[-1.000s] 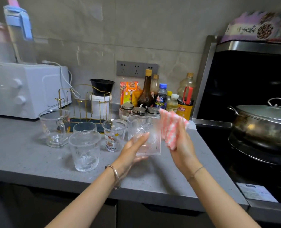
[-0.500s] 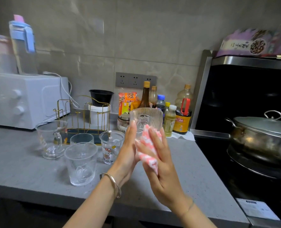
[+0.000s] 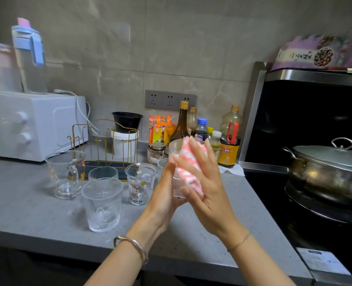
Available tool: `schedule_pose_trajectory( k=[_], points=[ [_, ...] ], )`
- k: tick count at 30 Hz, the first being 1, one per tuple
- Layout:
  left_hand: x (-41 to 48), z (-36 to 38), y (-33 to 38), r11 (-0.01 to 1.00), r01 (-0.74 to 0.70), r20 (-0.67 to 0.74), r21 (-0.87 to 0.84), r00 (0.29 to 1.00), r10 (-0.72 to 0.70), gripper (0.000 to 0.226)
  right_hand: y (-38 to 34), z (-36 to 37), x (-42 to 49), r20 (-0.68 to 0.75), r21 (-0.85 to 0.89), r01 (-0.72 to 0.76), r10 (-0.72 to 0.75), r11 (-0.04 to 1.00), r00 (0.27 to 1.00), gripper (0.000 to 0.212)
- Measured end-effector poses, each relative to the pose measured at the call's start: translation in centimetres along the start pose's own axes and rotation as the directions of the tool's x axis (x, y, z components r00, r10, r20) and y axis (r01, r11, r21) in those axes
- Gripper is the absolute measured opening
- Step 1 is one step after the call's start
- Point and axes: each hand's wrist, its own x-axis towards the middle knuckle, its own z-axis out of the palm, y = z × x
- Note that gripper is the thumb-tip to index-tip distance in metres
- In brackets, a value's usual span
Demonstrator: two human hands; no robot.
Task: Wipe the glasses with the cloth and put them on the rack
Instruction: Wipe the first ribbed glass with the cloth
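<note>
A clear ribbed glass (image 3: 176, 145) is held upright above the counter, between both hands. My left hand (image 3: 164, 191) grips it from the left side. My right hand (image 3: 209, 189) holds a pink-and-white checked cloth (image 3: 188, 162) against the glass's right side, with fingers spread over the cloth. A gold wire rack (image 3: 107, 142) stands behind, with nothing hanging on it. On the counter to the left stand a ribbed glass (image 3: 103, 205), a cartoon-print glass (image 3: 141, 183), a small glass (image 3: 103, 173) and a handled glass jug (image 3: 65, 174). Another glass (image 3: 162, 164) shows partly behind my left hand.
Grey counter (image 3: 36, 213) with its front edge near me. A white oven (image 3: 32, 124) stands at the back left. Sauce bottles (image 3: 228, 149) and jars line the wall. A lidded steel pot (image 3: 325, 170) sits on the black hob at right.
The glass went from low over the counter to higher up, then came slightly down. My right hand brought the cloth onto the glass and now covers its side.
</note>
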Motion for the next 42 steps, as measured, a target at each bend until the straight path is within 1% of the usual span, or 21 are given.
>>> schedule_pose_trajectory(
  k=[2,6,9,10,12,13,15,17,19,21,23,24,26,28,30,32,34,36,38,39,42],
  points=[
    [0.0,0.1,0.0,1.0,-0.009,-0.013,-0.015,1.0,0.008,0.071,-0.1,0.5,-0.7,-0.012,0.031,0.029,-0.029,0.999,1.0,0.045],
    [-0.2,0.4,0.0,0.998,0.032,0.0,-0.057,0.999,-0.032,0.054,0.3,-0.3,0.0,-0.035,0.051,0.025,-0.023,0.998,0.999,0.044],
    [-0.5,0.6,-0.1,0.993,0.087,0.019,-0.08,0.996,-0.086,0.054,0.4,-1.5,1.4,-0.068,0.185,-0.091,0.106,0.978,0.992,0.041],
    [-0.5,0.6,-0.2,0.991,0.102,0.022,-0.089,0.995,-0.1,0.055,0.5,-1.8,1.7,-0.085,0.234,-0.128,0.151,0.964,0.985,0.044],
    [-0.6,0.7,-0.4,0.989,0.111,0.019,-0.103,0.994,-0.109,0.055,0.4,-2.0,1.6,-0.094,0.266,-0.146,0.176,0.953,0.98,0.05],
    [-0.7,0.9,-0.4,0.989,0.106,0.02,-0.105,0.994,-0.105,0.055,0.2,-1.9,1.4,-0.088,0.254,-0.131,0.158,0.958,0.984,0.05],
    [-0.6,1.1,-0.3,0.992,0.085,0.027,-0.098,0.996,-0.083,0.057,-0.4,-1.5,0.5,-0.061,0.193,-0.058,0.071,0.979,0.996,0.045],
    [-0.2,1.0,0.2,0.991,0.071,0.025,-0.115,0.997,-0.069,0.068,-0.7,-0.8,-0.9,-0.012,0.128,0.025,-0.024,0.991,1.0,0.043],
    [0.3,0.6,0.5,0.98,0.107,0.028,-0.168,0.994,-0.104,0.08,-0.5,-0.1,-2.3,0.035,0.061,0.077,-0.08,0.995,0.996,0.044],
    [0.5,0.4,0.9,0.963,0.158,0.061,-0.218,0.987,-0.148,0.078,0.0,0.2,-3.0,0.055,-0.003,0.112,-0.111,0.994,0.992,0.044],
    [0.5,0.2,0.8,0.963,0.158,0.083,-0.218,0.986,-0.143,0.068,0.2,0.1,-2.6,0.051,-0.036,0.123,-0.121,0.992,0.991,0.044],
    [0.5,0.1,0.7,0.972,0.131,0.085,-0.196,0.99,-0.117,0.064,0.1,-0.1,-2.1,0.043,-0.033,0.123,-0.122,0.992,0.992,0.044],
    [0.1,0.4,0.9,0.989,0.069,0.053,-0.133,0.997,-0.063,0.053,-0.2,-0.7,-0.6,-0.01,0.02,0.083,-0.082,0.996,0.997,0.044],
    [-0.2,0.5,0.9,0.991,0.065,0.033,-0.118,0.998,-0.062,0.046,-0.2,-1.5,1.0,-0.083,0.145,-0.029,0.041,0.989,0.996,0.044],
    [-0.4,0.4,0.8,0.987,0.104,0.045,-0.126,0.994,-0.099,0.048,0.1,-2.1,2.0,-0.123,0.255,-0.13,0.166,0.958,0.978,0.048],
    [-0.6,0.2,0.8,0.984,0.115,0.043,-0.137,0.993,-0.11,0.054,0.2,-2.0,2.0,-0.115,0.27,-0.163,0.2,0.949,0.973,0.05],
    [-0.7,0.1,0.6,0.987,0.105,0.031,-0.124,0.994,-0.102,0.056,-0.2,-1.5,1.3,-0.095,0.245,-0.13,0.158,0.961,0.983,0.05],
    [-1.0,0.3,0.5,0.989,0.094,0.026,-0.114,0.995,-0.092,0.053,-0.8,-1.0,0.4,-0.071,0.204,-0.072,0.088,0.976,0.994,0.047],
    [-0.9,0.2,0.3,0.985,0.093,-0.002,-0.146,0.996,-0.095,0.052,-1.0,-0.6,-0.6,-0.038,0.157,-0.021,0.028,0.987,0.999,0.047],
    [-0.8,0.0,0.2,0.981,0.103,-0.013,-0.164,0.994,-0.107,0.054,-1.0,-0.3,-1.2,-0.015,0.133,0.006,-0.004,0.991,1.0,0.048],
    [-0.5,-0.2,0.7,0.955,0.179,0.041,-0.237,0.984,-0.175,0.073,-0.5,0.5,-3.1,0.057,0.017,0.112,-0.113,0.994,0.992,0.045]
  ],
)
